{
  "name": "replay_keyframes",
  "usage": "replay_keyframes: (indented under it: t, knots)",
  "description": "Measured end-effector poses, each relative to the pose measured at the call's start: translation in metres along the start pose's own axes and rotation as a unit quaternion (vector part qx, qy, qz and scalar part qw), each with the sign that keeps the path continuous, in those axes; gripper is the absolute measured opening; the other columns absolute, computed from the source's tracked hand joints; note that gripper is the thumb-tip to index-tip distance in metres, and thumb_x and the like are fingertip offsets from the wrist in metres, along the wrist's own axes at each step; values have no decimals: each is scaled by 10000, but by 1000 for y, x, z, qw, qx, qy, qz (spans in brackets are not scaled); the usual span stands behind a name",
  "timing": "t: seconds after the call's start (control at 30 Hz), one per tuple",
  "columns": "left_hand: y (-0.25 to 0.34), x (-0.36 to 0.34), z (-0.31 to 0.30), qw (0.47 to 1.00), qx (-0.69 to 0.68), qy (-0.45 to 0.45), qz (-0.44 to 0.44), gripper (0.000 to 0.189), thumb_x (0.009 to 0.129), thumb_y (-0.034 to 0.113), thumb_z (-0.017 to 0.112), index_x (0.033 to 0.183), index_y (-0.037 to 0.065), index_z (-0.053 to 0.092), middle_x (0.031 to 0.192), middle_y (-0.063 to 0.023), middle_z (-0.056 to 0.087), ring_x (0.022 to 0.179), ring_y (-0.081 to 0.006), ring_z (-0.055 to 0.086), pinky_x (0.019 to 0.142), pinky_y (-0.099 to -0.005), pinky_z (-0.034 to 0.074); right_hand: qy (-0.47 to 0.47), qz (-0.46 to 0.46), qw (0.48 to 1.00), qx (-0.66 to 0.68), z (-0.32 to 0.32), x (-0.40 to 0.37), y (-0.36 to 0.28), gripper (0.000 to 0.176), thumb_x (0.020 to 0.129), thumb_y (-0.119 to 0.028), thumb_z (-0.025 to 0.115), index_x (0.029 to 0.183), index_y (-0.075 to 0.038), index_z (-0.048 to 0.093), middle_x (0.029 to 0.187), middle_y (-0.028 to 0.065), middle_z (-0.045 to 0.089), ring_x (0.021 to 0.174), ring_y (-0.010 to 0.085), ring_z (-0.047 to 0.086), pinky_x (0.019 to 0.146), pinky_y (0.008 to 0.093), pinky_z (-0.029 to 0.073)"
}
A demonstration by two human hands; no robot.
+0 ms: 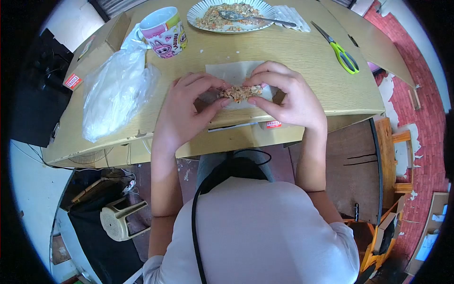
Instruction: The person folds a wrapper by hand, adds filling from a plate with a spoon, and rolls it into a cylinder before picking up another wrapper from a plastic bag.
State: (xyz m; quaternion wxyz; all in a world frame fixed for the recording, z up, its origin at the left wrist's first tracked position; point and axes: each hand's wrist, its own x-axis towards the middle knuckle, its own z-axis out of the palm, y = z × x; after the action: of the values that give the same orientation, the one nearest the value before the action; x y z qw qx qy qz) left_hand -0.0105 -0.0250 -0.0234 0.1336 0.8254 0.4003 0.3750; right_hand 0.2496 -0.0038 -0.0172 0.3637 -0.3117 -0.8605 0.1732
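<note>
A roll of crumbly, speckled filling [241, 93] lies over a white square wrapper [231, 70] near the table's front edge. My left hand [191, 106] pinches the filling's left end between thumb and fingers. At its right end, my right hand [291, 97] does the same. Beyond them stands a scalloped plate [193, 17] with more of the filling [213, 20] and a metal spoon [231, 15] resting on it. Just right of the plate is a stack of white wrappers [293, 20].
A patterned mug [163, 40] stands at the back left, beside a crumpled clear plastic bag [116, 92]. Green-handled scissors [343, 56] lie at the right. A cardboard box [101, 45] is at the table's left edge, and a stool [113, 222] on the floor.
</note>
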Motion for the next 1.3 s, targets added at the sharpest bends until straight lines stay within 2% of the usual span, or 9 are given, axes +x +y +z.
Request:
replay_keyframes:
  t: [0.1, 0.2, 0.27, 0.3, 0.57, 0.87, 0.93, 1.03, 1.3]
  knots:
    - [-3, 7, -4, 1000, -10, -14, 26, 285, 812, 113, 828, 1079, 64, 742, 1051, -84, 734, 1022, -301, 666, 932, -395, 501, 8, -39, 999, -8, -3, 5, 4, 304, 782, -66, 838, 1074, -28, 764, 1080, 120, 698, 990, 299, 697, 862, 373, 553]
    - [0, 2, -2, 999, -19, 1, 28, 313, 806, 121, 833, 1100, 69, 738, 1049, -86, 730, 1015, -300, 672, 925, -389, 503, -11, -7, 1000, 22, -5, 2, -1, 346, 773, -76, 844, 1102, -20, 750, 1098, 133, 689, 1018, 311, 695, 907, 387, 549]
    - [6, 0, -2, 996, -65, 5, -57, 319, 808, 132, 832, 1104, 74, 730, 1045, -83, 730, 1023, -291, 672, 948, -398, 487, -1, 4, 1000, 26, -7, 3, -4, 349, 770, -78, 846, 1102, -23, 752, 1100, 136, 689, 1023, 311, 695, 910, 388, 548]
    - [7, 1, -3, 997, -62, 8, -52, 319, 808, 132, 832, 1104, 74, 730, 1045, -83, 730, 1023, -291, 672, 948, -398, 487, 2, 26, 999, 40, -6, 2, -5, 351, 768, -80, 849, 1101, -26, 753, 1102, 138, 689, 1027, 312, 695, 914, 389, 547]
    - [8, 4, -4, 999, 50, -14, -3, 277, 805, 151, 830, 1062, 106, 739, 1051, -49, 733, 1022, -284, 654, 990, -412, 442, 3, -21, 1000, -7, -2, 7, -5, 237, 804, -99, 807, 1029, -59, 743, 1001, 99, 682, 944, 312, 680, 818, 410, 557]
    - [12, 4, -5, 1000, -3, 2, -21, 315, 781, 184, 849, 1062, 92, 741, 1054, -42, 740, 1021, -288, 657, 994, -423, 440, 9, 23, 998, 51, -1, 5, -6, 206, 798, -73, 793, 994, -62, 731, 981, 81, 678, 933, 307, 674, 826, 403, 545]
    - [11, 2, -4, 1000, 2, 7, -24, 317, 779, 192, 853, 1054, 85, 736, 1047, -41, 742, 1020, -288, 659, 995, -423, 440, 84, -13, 996, 12, -1, 8, -11, 204, 788, -46, 789, 987, -76, 754, 979, 67, 682, 931, 285, 667, 841, 399, 535]
    - [5, 2, -3, 1000, 12, 8, -15, 304, 783, 196, 852, 1036, 80, 729, 1040, -43, 743, 1018, -288, 660, 995, -423, 441, 34, -51, 998, 13, -3, 5, 1, 201, 775, -18, 786, 959, -98, 783, 982, 54, 689, 927, 264, 658, 855, 393, 525]
    - [2, -1, -1, 1000, 16, 4, -9, 262, 796, 183, 846, 1024, 111, 739, 1037, -42, 747, 1026, -281, 663, 990, -418, 444, 45, -6, 998, 46, -6, 3, 0, 196, 766, 1, 824, 930, -106, 825, 1045, 28, 706, 1000, 219, 633, 895, 351, 503]
